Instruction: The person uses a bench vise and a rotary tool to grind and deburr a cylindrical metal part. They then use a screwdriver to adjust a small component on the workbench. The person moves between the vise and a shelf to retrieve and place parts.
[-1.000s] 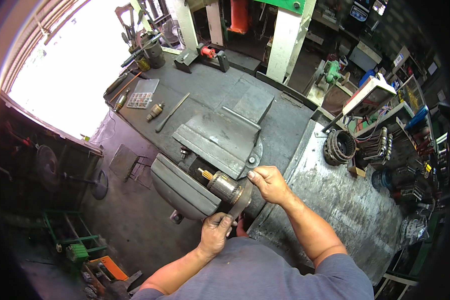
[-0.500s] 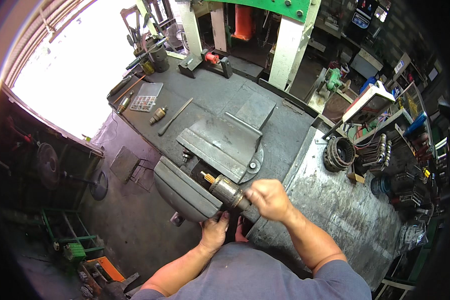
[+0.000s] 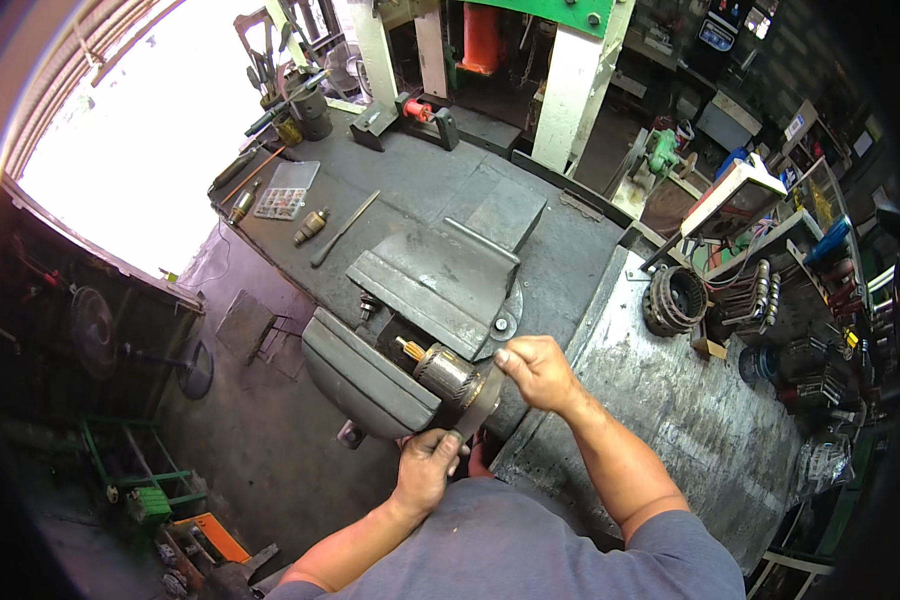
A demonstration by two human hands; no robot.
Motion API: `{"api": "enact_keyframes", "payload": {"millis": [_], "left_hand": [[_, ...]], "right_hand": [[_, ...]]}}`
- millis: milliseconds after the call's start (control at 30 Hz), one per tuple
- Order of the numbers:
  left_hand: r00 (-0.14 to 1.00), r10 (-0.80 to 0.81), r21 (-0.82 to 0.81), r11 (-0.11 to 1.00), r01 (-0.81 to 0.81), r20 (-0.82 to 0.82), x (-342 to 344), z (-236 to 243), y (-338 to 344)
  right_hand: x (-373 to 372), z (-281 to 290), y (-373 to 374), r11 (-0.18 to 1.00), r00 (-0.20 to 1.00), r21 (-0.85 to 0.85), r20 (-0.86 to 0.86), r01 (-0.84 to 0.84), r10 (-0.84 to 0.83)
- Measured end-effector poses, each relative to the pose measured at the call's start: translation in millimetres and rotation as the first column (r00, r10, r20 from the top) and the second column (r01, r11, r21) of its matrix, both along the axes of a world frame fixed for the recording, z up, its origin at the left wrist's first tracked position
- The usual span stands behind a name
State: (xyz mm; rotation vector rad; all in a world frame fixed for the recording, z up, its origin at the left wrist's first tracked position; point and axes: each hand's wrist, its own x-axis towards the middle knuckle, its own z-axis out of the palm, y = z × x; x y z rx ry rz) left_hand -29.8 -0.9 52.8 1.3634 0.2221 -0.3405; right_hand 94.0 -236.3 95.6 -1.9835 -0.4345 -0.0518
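The inventory comprised one bare left hand and one bare right hand (two in total), one large dark-grey metal vise with two jaws, one cylindrical metal rotor with a coppery end, and one narrow grey strip. The dark-grey bench carried two stepped cylindrical metal parts, one clear plastic compartment box, and one long, slender, dark-handled tool.

Mostly gray, with bright bits of gold, red, green and orange.
The vise is dark gray. The rotor is silvery brown with slanting dark lines, and its tip is shiny gold. The strip is dull gray-brown. The shirt is blue-gray. The back surface is dark gray; the right surface is silver with black smudges. The beam is green, the post creamy white, the tube red, the panel orange.
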Motion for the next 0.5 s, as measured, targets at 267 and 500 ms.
{"api": "enact_keyframes", "payload": {"millis": [267, 500], "left_hand": [[0.999, 0.026, 0.191, 0.981, -0.03, 0.028, 9.1, -18.7, 3.0], [0.997, -0.072, 0.02, 0.997, 0.072, 0.003, 30.1, -34.3, -13.7]], "right_hand": [[-12.9, 21.3, -2.5, 0.931, 0.929, -0.322, 0.26, -0.174, 0.264], [3.8, 51.7, -1.8, 0.938, 0.942, -0.346, 0.303, -0.032, 0.144]]}}
